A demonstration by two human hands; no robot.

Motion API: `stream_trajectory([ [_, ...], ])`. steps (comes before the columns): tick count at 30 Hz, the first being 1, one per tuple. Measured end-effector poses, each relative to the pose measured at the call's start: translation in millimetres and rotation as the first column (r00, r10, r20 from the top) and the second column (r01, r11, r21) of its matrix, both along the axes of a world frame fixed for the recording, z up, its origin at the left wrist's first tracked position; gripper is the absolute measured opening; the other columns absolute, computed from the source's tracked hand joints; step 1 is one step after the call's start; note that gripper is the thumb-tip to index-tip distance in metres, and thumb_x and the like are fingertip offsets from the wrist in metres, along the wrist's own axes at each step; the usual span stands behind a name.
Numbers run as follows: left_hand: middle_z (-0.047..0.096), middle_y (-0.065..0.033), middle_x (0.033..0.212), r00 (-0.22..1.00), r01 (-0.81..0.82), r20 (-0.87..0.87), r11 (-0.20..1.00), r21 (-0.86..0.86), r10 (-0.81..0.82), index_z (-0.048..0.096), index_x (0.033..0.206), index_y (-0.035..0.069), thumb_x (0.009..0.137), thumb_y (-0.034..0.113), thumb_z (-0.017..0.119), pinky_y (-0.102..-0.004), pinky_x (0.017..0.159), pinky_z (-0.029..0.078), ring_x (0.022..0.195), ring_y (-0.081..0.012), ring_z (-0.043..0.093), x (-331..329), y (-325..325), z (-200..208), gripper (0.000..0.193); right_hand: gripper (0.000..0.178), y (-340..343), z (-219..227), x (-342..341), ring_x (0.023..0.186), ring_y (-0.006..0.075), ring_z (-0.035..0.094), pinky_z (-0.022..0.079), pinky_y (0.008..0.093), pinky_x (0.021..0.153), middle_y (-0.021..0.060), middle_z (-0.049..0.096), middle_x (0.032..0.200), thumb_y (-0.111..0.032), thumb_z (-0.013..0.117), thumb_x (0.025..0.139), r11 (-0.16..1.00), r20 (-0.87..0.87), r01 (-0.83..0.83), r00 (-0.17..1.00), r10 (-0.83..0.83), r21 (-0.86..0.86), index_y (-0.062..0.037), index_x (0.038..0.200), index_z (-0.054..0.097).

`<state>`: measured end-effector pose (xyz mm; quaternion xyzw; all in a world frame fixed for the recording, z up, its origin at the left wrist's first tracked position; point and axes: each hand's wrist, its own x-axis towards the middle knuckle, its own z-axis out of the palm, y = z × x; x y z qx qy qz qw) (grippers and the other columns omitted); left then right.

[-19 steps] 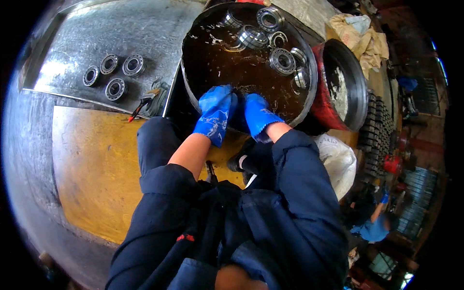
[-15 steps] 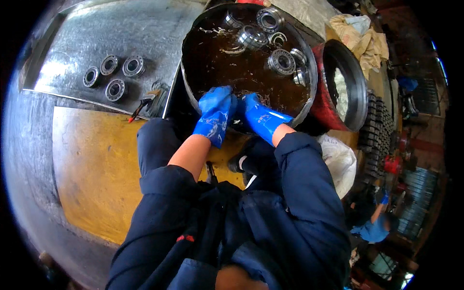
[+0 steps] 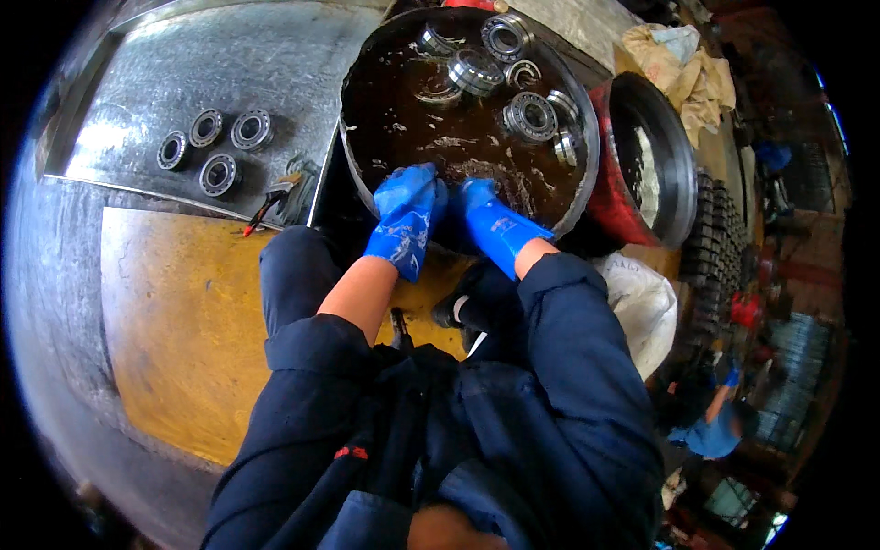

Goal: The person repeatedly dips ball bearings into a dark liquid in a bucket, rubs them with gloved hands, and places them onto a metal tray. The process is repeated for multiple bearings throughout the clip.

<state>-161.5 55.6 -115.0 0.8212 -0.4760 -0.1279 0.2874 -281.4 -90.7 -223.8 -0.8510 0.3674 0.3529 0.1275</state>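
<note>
Both of my hands wear long blue rubber gloves and are together over the near side of a round metal drum (image 3: 348, 137) of dark brown liquid (image 3: 403, 110). My left hand (image 3: 409, 194) is closed, its knuckles turned up. Close beside it on the right, my right hand (image 3: 480, 203) is also closed, fingertips down at the liquid. Whatever they grip is hidden beneath the gloves. Toward the drum's far right side, several steel roller bearings sit partly out of the liquid, among them one bearing (image 3: 530, 116), a tilted one (image 3: 475, 72) and another (image 3: 507, 38) by the far rim.
On the left, a metal tray (image 3: 220, 64) holds several bearings (image 3: 219, 175) and a red-handled brush (image 3: 273, 199). A red drum (image 3: 612, 174) adjoins on the right, with a white sack (image 3: 640, 307) nearer me. Beyond are stacked dark metal parts (image 3: 715, 247) and another person (image 3: 710, 435).
Pale streaks on the liquid have spread and shifted in front of my hands. My gloved hands stay almost in place, and the bearings keep their arrangement.
</note>
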Motion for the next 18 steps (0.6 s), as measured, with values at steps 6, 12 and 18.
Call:
stream_trajectory([
  [6,0.074,-0.0151,0.094,0.999,-0.041,0.004,0.999,-0.008,0.041,0.073,0.1,0.012,0.086,0.03,0.066,-0.0482,0.08,0.057,0.092,-0.0373,0.07,15,15,-17,0.024,0.048,8,1,-19,0.116,0.0377,0.068,0.054,0.0473,0.098,0.015,0.071,0.127,-0.047,0.062,0.093,0.995,0.241,0.089,0.965,-0.099,0.052,-0.0087,0.119,0.075],
  [12,0.075,-0.0153,0.1,1.0,-0.008,-0.009,1.0,-0.024,0.008,0.074,0.105,0.011,0.087,0.03,0.067,-0.0461,0.087,0.057,0.098,-0.0365,0.07,-3,-1,-4,0.028,0.051,-8,-4,0,0.123,0.0354,0.064,0.05,0.0452,0.103,0.0132,0.066,0.137,-0.05,0.05,0.1,0.998,-0.083,0.044,0.995,-0.048,-0.048,-0.0122,0.127,0.071],
  [18,0.074,-0.0167,0.102,1.0,-0.019,0.011,0.997,-0.078,0.02,0.074,0.106,0.011,0.088,0.032,0.065,-0.0472,0.087,0.057,0.098,-0.0366,0.07,6,9,-9,0.029,0.043,22,47,-13,0.116,0.0355,0.068,0.053,0.0443,0.098,0.0155,0.071,0.126,-0.042,0.06,0.097,0.872,0.447,0.49,0.777,-0.443,0.013,-0.0087,0.12,0.074],
])
